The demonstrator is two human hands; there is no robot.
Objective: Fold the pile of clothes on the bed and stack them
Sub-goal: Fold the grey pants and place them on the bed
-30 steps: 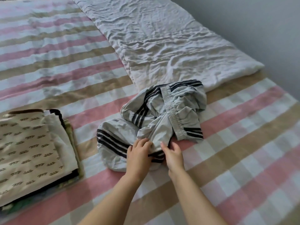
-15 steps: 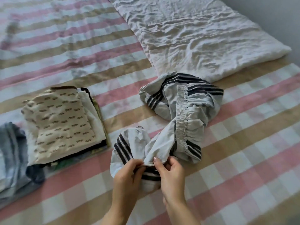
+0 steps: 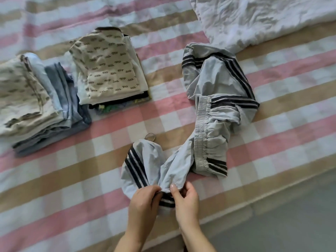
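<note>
Light grey trousers [image 3: 214,91] with dark side stripes and an elastic waistband lie crumpled on the striped bed [image 3: 72,179], stretched out toward me. My left hand [image 3: 143,202] and my right hand [image 3: 185,200] pinch the near end of the trousers, close together, just above the bed's front edge. A folded stack [image 3: 111,70] topped by a cream patterned garment sits at the left. A second stack [image 3: 38,102] of cream, pale blue and grey-blue clothes lies further left.
A rumpled white quilt [image 3: 263,19] covers the far right of the bed. The bed's front edge runs diagonally at the lower right, with grey floor [image 3: 291,224] beyond it.
Both hands have pulled the trouser end toward me and the bed's edge, stretching the garment out. The view has tilted down and left, bringing the second stack into sight.
</note>
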